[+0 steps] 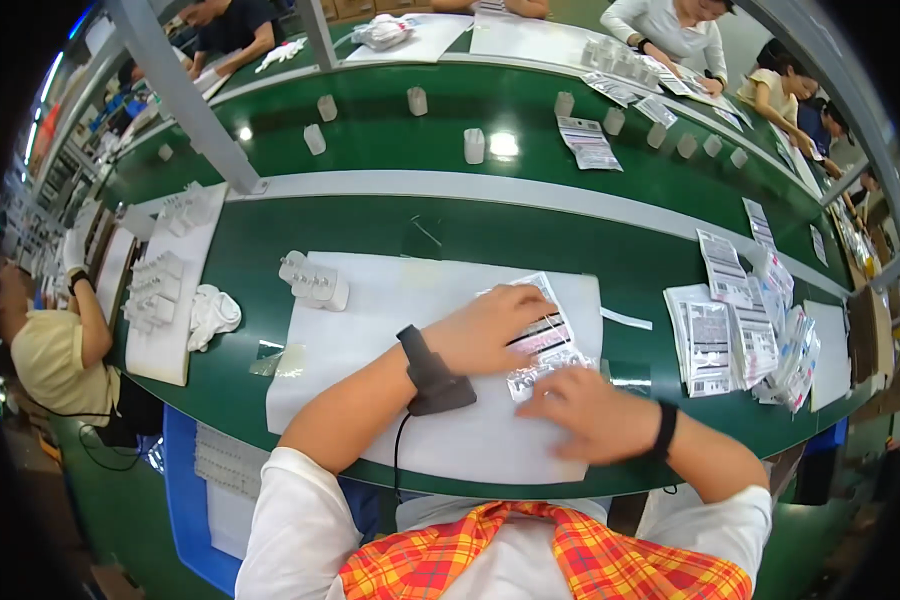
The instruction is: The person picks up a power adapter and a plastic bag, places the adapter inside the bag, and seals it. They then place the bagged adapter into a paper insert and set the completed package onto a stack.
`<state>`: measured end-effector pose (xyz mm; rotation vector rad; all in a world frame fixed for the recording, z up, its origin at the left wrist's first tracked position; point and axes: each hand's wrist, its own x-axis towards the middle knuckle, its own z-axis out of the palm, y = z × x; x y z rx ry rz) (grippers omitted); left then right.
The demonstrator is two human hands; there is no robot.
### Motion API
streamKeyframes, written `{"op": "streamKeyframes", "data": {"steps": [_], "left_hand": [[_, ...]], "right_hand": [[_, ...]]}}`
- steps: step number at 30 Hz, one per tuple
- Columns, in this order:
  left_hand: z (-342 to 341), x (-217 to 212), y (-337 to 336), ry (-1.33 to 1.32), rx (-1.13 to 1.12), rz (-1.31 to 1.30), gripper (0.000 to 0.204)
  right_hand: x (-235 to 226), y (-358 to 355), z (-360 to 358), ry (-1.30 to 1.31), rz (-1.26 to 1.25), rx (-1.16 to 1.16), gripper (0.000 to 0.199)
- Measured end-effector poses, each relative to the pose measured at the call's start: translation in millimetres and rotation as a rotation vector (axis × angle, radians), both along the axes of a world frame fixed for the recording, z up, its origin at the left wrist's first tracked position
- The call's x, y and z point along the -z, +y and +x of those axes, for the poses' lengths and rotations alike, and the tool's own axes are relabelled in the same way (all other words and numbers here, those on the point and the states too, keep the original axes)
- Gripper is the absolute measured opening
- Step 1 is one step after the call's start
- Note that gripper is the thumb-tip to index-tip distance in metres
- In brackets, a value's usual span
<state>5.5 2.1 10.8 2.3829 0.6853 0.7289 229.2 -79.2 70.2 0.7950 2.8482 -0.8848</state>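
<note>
A clear and white printed plastic pouch (555, 336) lies at the right part of a white mat (410, 400). Over the pouch's left side is my left hand (485, 325), its fingers and thumb bent onto the plastic. My right hand (600, 412) is at the pouch's lower end, palm down with bent fingers, and motion blurs it. Whether it grips the plastic I cannot tell. On the mat's far left corner stands a tight group of small white plastic blocks (315, 282).
Printed pouches (710, 340) are heaped on the green table to the right. More white blocks stand on a white board (170, 290) at left, beside a white cloth (213, 316). A belt (370, 140) carrying blocks runs beyond a metal rail; other people sit around.
</note>
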Motion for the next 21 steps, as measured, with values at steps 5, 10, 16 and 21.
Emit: {"op": "streamKeyframes", "data": {"steps": [5, 10, 16, 21], "left_hand": [[20, -20, -23, 0.227, -0.171, 0.068, 0.049], [22, -16, -12, 0.217, -0.226, -0.03, 0.048], [29, -7, -34, 0.199, -0.241, 0.192, 0.045], [22, -7, -33, 0.278, -0.23, 0.159, 0.047]], "right_hand": [[-41, 17, 30, -0.123, -0.373, -0.12, 0.044], [-52, 203, -38, 0.359, -0.236, 0.472, 0.048], [52, 350, -90, 0.212, 0.048, 1.074, 0.073], [26, 277, -68, 1.122, -0.795, 0.994, 0.044]]}}
